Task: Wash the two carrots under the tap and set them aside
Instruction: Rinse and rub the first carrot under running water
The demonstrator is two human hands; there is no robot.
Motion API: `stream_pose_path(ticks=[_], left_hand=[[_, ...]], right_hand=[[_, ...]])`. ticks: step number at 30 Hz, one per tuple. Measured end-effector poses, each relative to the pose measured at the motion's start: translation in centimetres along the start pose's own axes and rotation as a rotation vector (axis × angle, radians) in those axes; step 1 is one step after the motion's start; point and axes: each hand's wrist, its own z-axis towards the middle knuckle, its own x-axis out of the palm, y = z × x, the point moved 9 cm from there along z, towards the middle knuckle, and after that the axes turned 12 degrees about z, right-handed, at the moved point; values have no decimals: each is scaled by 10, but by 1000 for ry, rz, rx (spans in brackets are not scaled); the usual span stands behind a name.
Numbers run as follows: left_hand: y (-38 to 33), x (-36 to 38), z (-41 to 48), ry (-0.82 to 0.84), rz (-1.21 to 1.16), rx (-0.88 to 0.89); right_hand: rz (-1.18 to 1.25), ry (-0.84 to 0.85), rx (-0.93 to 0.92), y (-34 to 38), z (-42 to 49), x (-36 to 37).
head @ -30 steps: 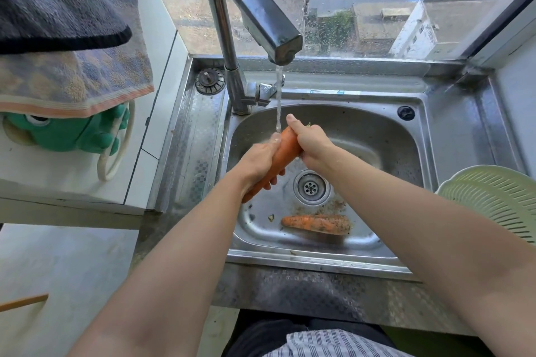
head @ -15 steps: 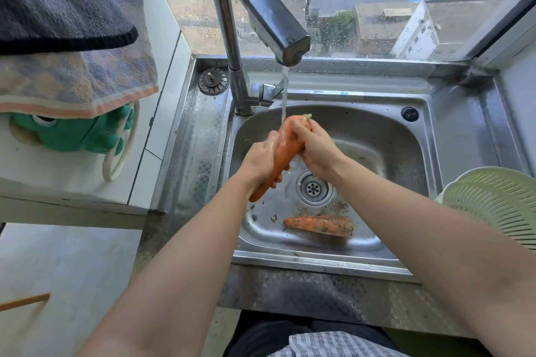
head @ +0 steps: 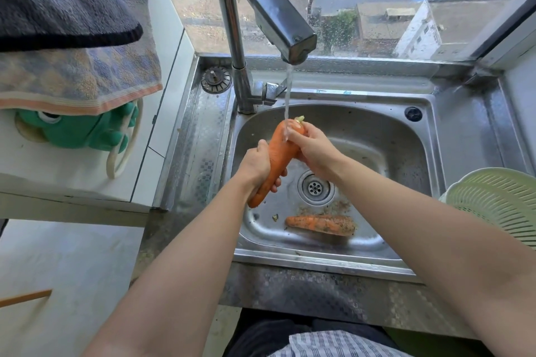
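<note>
We noted the left hand (head: 256, 164) gripping the lower half of the held carrot (head: 280, 151), fingers curled round it, the pointed tip sticking out below the palm. The right hand (head: 314, 151) was wrapped round the thick upper end, just under the pale stem stub. Between them the two hands hid much of its length. It stood tilted, crown toward 1 o'clock, above the sink (head: 377, 130), with the water stream (head: 288, 90) from the tap (head: 278, 20) landing on its crown at 12 o'clock.

At 5 o'clock from the hands lay the drain (head: 315, 187), and further along that line the second carrot (head: 320, 224) lay crosswise on the sink floor, flecked with soil, with grit scattered around it. The right forearm crossed the sink's near rim.

Further out:
- **3 to 4 o'clock:** a pale green colander (head: 499, 206), well apart.
- **10 o'clock:** a sink plug (head: 216, 80), beside the tap's base.
- **9 o'clock:** a towel (head: 72, 72) hanging partly over a green frog-shaped thing (head: 78, 133).
</note>
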Motion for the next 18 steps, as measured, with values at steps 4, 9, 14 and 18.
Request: stream_pose_path(ticks=[4,9,14,18], left_hand=[[1,4,1,15,-47,-10],[6,2,-3,37,-55,-45],[6,0,-3,45,-49,-58],[8,-2,-3,61,-10,-71]], right_hand=[[50,-7,28,-3,4,-1],[59,62,48,-3,-3,-1],[78,72,73,-1,-6,2],[-5,46,73,2,-8,2]])
